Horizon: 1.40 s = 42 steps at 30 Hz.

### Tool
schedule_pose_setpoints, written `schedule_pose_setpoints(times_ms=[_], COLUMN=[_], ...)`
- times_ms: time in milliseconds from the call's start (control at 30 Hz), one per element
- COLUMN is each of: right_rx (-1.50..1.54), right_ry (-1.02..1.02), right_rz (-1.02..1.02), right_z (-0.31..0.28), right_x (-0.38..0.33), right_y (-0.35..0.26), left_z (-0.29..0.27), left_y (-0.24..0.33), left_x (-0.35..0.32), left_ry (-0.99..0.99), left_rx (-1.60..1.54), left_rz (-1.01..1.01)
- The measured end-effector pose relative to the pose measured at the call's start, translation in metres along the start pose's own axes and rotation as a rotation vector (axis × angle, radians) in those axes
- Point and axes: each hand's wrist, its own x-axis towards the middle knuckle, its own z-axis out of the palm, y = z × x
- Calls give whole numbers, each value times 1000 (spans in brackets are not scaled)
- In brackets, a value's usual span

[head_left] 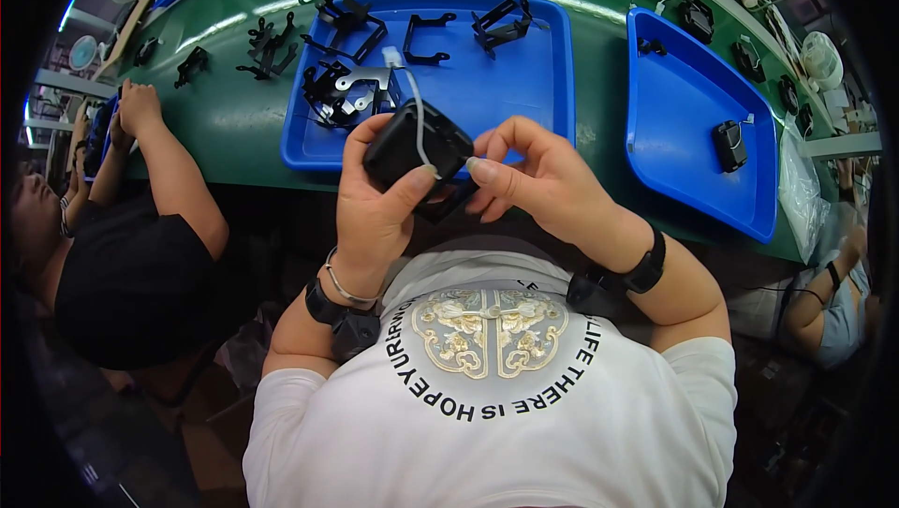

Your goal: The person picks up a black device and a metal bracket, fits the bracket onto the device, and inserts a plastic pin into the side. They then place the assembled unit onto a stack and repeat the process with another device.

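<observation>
Fingers of your left hand (375, 204) were wrapped around a small black boxy unit (417, 147), thumb pressed across its lower edge, holding it up above the near edge of the green bench (234, 119), in front of the middle blue tray (506, 77). Your right hand (543, 176) had its fingers curled and pinched at the unit's right side, thumb tip against the casing. A thin white wire (419, 124) ran from a small white plug over the top face of the unit.

It looked like a light, stiff plastic housing, smooth enough to slip, so gripping it by the flat sides, as you did, seemed soundest. The wire looked the fragile part; I judged it better left slack than pulled.

Black metal brackets (421, 35) lay loose in the middle tray. A second blue tray (698, 124) at your right held one small black part (729, 145). A co-worker's arm (169, 161) rested on the bench at your left.
</observation>
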Motion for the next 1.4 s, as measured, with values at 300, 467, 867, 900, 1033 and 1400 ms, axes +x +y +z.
schedule_pose_setpoints(times_ms=[300, 467, 867, 900, 1033, 1400], right_rx=[-1098, -1377, -901, -856, -731, -707], right_ry=[-61, -216, -9, 37, 90, -63], right_rz=[-443, -517, -265, -287, -409, -669], right_z=[-23, -20, -29, -30, -32, -17], right_x=[37, 59, 27, 26, 14, -17], right_y=[-1, 13, -15, -13, -9, -10], left_z=[-25, -28, -23, -22, -21, -10], left_y=[14, 11, 10, 10, 12, 4], left_x=[-11, -14, -14, -12, -9, -7], left_ry=[60, -65, -174, -182, -208, -228], left_rx=[-126, -275, -276, -263, -293, -72], left_rz=[-98, -222, -290, -295, -342, -220])
